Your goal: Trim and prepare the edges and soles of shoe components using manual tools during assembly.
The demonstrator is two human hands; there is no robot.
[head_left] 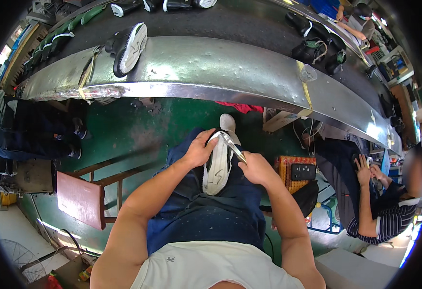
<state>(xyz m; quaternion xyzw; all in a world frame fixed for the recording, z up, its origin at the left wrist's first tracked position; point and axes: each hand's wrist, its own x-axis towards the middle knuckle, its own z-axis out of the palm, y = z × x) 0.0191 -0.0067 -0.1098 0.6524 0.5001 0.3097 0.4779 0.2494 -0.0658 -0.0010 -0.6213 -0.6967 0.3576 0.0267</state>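
Note:
A shoe [217, 166] with a white sole lies sole-up on my lap, toe pointing away from me. My left hand [199, 149] grips its left side near the toe. My right hand [255, 167] is closed on a thin metal tool [232, 146] whose tip rests at the edge of the sole near the toe. I am seated in dark blue trousers and a white top, facing a long metal conveyor [211, 72].
Several black shoes ride the dark belt, one black shoe with a white sole [126, 48] at its near edge. A red-brown wooden stool [83, 197] stands at my left. A seated person in a striped shirt [382, 216] is at my right, beside an orange crate [295, 173].

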